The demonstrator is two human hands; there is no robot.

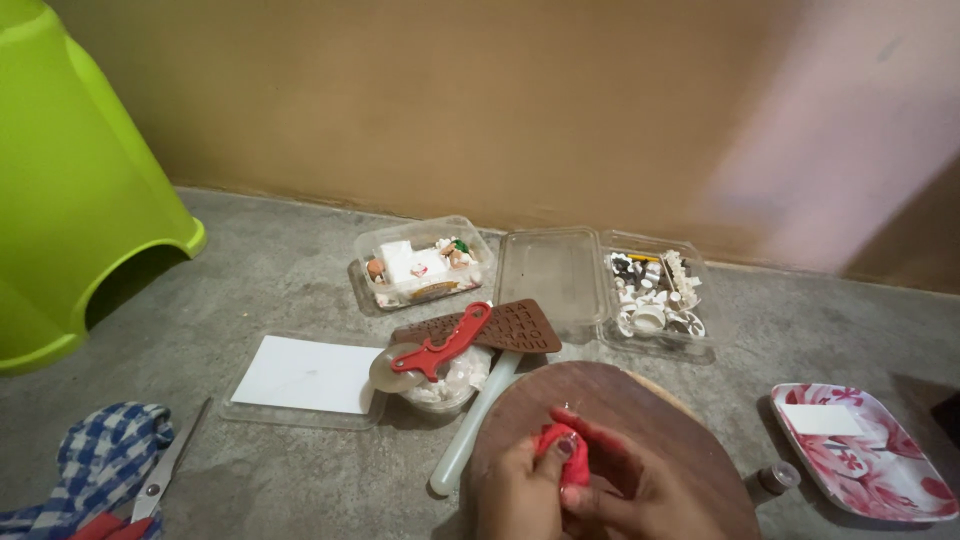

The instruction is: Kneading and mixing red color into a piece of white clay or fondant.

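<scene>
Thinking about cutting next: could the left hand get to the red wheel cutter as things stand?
Probably yes. The cutter lies on top, uncovered, beyond the left hand, with open floor between; but both hands hold red clay.

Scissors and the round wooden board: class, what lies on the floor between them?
In the head view, between the scissors and the wooden board lie a clear lid holding a white card, and the pale rolling pin beside the board.

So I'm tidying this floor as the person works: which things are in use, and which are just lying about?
In use:
left hand
right hand
red lump, pinched by both
round wooden board

Lying about:
scissors
red-handled wheel cutter
white rolling pin
brown mould
flowered tray
green stool
</scene>
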